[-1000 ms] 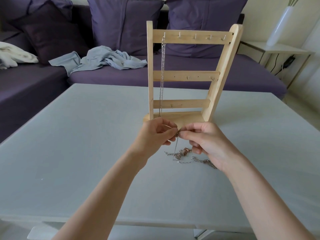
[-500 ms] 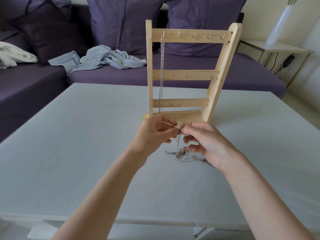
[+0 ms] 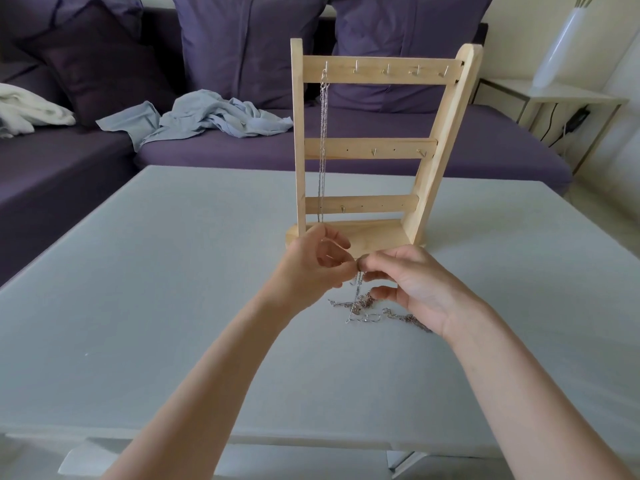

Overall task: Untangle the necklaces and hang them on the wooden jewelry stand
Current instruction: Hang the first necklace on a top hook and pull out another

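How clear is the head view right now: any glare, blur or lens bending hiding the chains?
Head view: soft daylight, no glare on the table; wide-angle bending leans the wooden stand; fingertips slightly soft where left hand and right hand pinch the chain; tangled necklaces too fine to separate; hung necklace readable.

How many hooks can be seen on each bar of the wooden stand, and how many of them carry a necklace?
Top bar of the stand: 5 hooks
Middle bar: 2 hooks
Bottom bar: 1 hook
Total: 8 hooks
Carrying a necklace: 1, the top bar's leftmost hook
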